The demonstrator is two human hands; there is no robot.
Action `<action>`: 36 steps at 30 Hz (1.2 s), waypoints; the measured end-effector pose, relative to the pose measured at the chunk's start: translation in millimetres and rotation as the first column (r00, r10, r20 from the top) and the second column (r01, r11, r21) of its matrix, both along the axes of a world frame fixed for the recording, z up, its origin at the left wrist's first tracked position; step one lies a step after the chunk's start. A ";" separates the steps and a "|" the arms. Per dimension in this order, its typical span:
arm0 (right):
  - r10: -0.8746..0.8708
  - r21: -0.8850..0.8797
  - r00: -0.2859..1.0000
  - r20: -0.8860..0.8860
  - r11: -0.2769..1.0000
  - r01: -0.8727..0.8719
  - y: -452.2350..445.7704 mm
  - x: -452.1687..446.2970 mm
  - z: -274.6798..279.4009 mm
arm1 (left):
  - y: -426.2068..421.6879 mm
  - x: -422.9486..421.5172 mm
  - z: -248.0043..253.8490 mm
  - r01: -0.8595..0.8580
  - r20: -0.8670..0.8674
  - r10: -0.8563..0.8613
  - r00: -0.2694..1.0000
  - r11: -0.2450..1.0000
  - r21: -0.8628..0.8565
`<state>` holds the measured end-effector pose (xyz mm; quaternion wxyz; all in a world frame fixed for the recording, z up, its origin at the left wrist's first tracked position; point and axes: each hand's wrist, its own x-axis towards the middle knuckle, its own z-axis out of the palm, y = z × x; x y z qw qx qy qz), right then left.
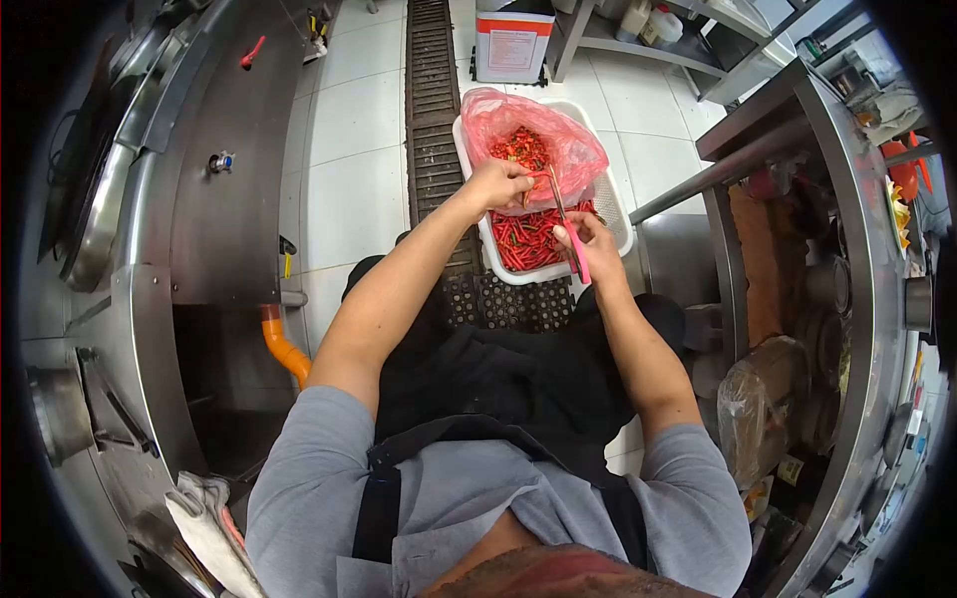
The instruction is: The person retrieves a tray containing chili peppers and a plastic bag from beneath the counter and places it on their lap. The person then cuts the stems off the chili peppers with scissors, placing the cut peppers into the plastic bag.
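My left hand [497, 185] is closed in a pinch on a red chili pepper [538, 174], held over the pink plastic bag [578, 149]. A pair of scissors [576, 251] with pink handles is in my right hand [598, 245]. Its metal blades point up and away from me, close to the chili. Cut chili pieces [520, 148] lie inside the bag. The bag rests in a white plastic basket [620, 214], over its far part. Whole red chilies [523, 242] fill the near part of the basket.
A drain grate [431, 120] runs along the tiled floor to the left of the basket. Beyond it stands a white and red tin [512, 48]. Steel kitchen units [224, 120] flank me on the left, and a steel shelf table [847, 199] on the right. An orange pipe [284, 349] sticks out at left.
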<state>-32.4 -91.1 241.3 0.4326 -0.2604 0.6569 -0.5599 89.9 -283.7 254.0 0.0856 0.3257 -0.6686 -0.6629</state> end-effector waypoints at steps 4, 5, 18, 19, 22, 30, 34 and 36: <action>0.043 -0.004 0.998 -0.037 0.999 -0.043 -34.7 -19.1 -11.7 | -5.1 -11.0 -10.3 0.080 0.065 -0.078 0.995 0.996 -0.035; 0.079 -0.006 0.995 -0.063 0.997 -0.079 -41.8 -21.7 -18.6 | -12.3 -13.1 -19.9 0.075 0.077 -0.073 0.994 0.997 -0.026; -0.068 0.110 0.983 0.173 0.993 0.049 -78.1 -23.9 -59.1 | -72.5 -42.4 -56.4 0.245 0.406 -0.071 0.911 0.885 -0.397; -0.095 0.094 0.971 0.218 0.993 0.076 -78.8 -25.1 -61.6 | -73.4 -44.7 -58.5 0.257 0.391 -0.080 0.917 0.869 -0.424; -0.065 0.064 0.974 0.219 0.997 0.052 -81.5 -28.6 -59.6 | -72.5 -52.0 -63.3 0.291 0.378 -0.126 0.917 0.860 -0.420; -0.040 0.078 0.983 0.182 0.997 0.026 -84.1 -28.4 -50.2 | -66.1 -57.7 -60.0 0.323 0.329 -0.162 0.931 0.784 -0.530; -0.021 0.099 0.988 0.154 0.995 0.005 -82.7 -30.2 -53.6 | -62.4 -56.4 -52.6 0.404 0.444 -0.185 0.877 0.784 -0.472; -0.023 0.143 0.990 0.138 0.990 0.004 -80.4 -28.4 -49.7 | -62.9 -55.4 -55.6 0.412 0.480 -0.189 0.857 0.811 -0.416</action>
